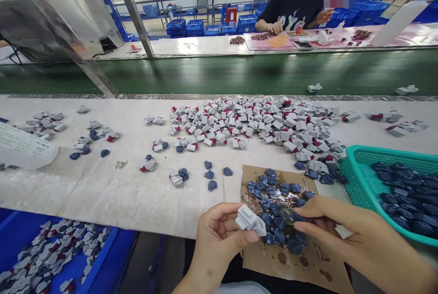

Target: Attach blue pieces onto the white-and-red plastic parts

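My left hand [219, 234] is closed on a small light-grey plastic part [249, 222], held at the table's near edge. My right hand [345, 234] pinches a small dark-blue plastic piece [301, 217] just right of the grey part; the two pieces are close but apart. Under both hands lies a stained brown cardboard sheet [287, 262] with several dark-blue pieces [273, 193] on it. A large heap of grey-and-red parts [260, 123] spreads across the middle of the white table [112, 193].
A teal basket [359, 180] of dark-blue pieces stands at the right. A blue bin [20, 234] with assembled parts sits at lower left. Loose parts [44, 123] lie scattered left. Beyond a green conveyor belt [239, 72], another person [290, 6] works at a far table.
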